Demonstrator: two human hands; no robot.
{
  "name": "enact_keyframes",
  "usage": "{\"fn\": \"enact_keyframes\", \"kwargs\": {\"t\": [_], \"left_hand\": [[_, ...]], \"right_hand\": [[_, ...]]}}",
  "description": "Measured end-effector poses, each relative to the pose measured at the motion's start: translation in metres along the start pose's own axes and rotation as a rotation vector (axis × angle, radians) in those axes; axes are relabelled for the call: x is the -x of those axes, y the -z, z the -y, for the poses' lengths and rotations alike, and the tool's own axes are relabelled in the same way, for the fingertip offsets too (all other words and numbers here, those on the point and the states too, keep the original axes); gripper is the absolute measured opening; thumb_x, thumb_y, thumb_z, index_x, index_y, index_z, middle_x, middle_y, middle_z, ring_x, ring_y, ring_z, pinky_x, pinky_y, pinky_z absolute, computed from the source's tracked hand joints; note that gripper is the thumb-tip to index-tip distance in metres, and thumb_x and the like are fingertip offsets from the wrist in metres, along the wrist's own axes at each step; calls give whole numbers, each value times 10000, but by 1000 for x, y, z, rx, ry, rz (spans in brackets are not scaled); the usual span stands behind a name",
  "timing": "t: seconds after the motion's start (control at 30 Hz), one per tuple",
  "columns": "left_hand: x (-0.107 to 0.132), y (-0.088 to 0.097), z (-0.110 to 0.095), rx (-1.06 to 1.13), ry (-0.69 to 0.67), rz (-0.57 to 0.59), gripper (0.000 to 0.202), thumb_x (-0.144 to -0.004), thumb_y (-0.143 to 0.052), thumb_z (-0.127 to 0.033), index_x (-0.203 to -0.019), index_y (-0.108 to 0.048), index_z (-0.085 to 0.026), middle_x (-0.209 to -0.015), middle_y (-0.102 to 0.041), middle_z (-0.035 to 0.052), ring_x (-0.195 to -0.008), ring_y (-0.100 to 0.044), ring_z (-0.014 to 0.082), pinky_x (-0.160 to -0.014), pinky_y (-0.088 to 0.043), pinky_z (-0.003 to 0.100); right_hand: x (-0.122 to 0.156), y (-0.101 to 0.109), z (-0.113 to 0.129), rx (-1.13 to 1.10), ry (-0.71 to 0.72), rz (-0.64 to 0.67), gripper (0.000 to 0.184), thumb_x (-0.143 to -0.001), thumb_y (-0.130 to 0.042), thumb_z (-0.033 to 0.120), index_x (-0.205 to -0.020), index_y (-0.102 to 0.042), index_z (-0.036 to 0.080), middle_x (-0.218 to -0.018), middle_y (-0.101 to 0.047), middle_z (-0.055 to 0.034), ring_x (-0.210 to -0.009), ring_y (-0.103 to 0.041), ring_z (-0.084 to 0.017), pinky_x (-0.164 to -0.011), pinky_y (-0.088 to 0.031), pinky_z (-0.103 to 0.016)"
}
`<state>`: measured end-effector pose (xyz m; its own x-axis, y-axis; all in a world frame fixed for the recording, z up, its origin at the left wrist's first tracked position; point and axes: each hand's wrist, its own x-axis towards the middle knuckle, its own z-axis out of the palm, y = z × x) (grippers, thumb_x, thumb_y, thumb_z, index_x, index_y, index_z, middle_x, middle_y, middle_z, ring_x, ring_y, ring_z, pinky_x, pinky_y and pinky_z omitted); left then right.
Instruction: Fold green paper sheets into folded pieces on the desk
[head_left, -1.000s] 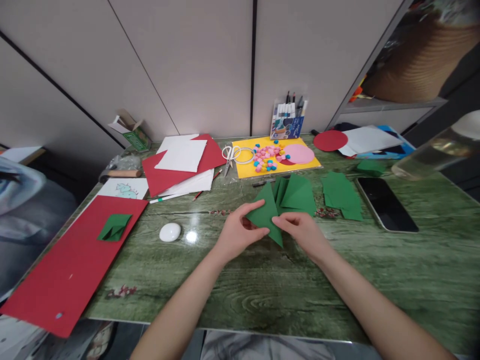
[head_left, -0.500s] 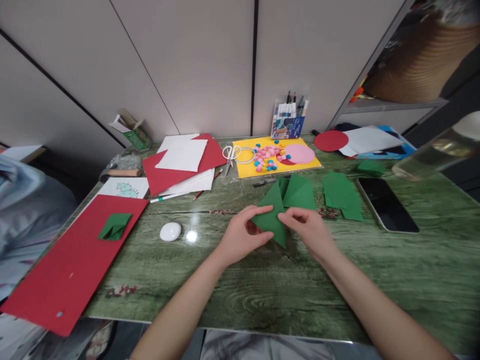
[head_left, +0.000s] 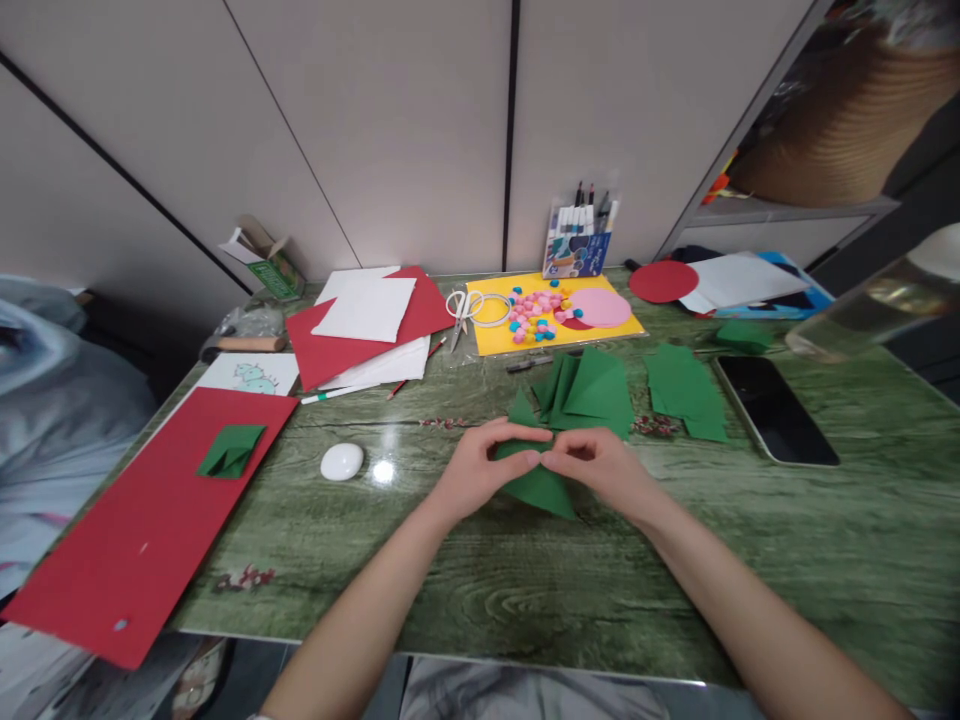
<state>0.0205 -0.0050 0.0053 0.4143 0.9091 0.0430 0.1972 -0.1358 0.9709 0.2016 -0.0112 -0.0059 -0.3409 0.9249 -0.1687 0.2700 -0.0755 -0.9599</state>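
Green wood-grain table (head_left: 480,590), dark phone (head_left: 776,410), white oval object (head_left: 342,462), green papers (head_left: 606,388)

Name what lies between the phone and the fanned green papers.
Head view: green paper pieces and a red floral print on the table lie between the fanned green papers and the phone.

head-worn view, facing forward and down, tabletop (head_left: 480,580) close below

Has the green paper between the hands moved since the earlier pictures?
Yes, the green paper has shifted down the picture, farther from the black pen, which lies unmoved.
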Motion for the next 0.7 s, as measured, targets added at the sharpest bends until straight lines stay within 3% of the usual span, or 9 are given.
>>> {"fn": "enact_keyframes", "kwargs": {"t": [0.23, 0.37, 0.57, 0.7], "left_hand": [[2, -1, -4, -134, 61, -69, 272, -712, -654, -258, -980, -685, -221, -1022, -693, 18, -991, -588, 201, -1009, -309, 361], [2, 2, -5, -184, 35, -44, 353, -676, -689, -264, -1028, -665, -245, -1067, -678, -6, -1045, -573, 199, -1074, -233, 373], [2, 6, -4, -197, 26, -73, 404, -667, -675, -172, -1062, -647, -250, -1065, -671, 9, -1019, -580, 210, -946, -398, 363], [0, 11, -5, -202, 38, -100, 390, -665, -681, -183, -1049, -654, -246, -1048, -674, 19, -1020, -574, 218, -970, -369, 376]], "right_hand": [[-2, -4, -6, -13, -72, 58, 402, -709, -588, 500, -523, -503, 155, -514, -332, 43, -508, -273, -85, -480, -181, -245], [-2, 0, -7, -19, -72, 86, 407, -715, -580, 502, -516, -493, 157, -507, -353, 42, -503, -289, -85, -483, -194, -242], [-1, 4, -3, -15, -78, 147, 399, -732, -569, 475, -503, -500, 156, -499, -400, 33, -504, -323, -90, -488, -217, -246], [0, 7, -1, -17, -74, 188, 379, -738, -574, 450, -510, -527, 151, -496, -430, 29, -505, -348, -93, -496, -240, -249]]}}
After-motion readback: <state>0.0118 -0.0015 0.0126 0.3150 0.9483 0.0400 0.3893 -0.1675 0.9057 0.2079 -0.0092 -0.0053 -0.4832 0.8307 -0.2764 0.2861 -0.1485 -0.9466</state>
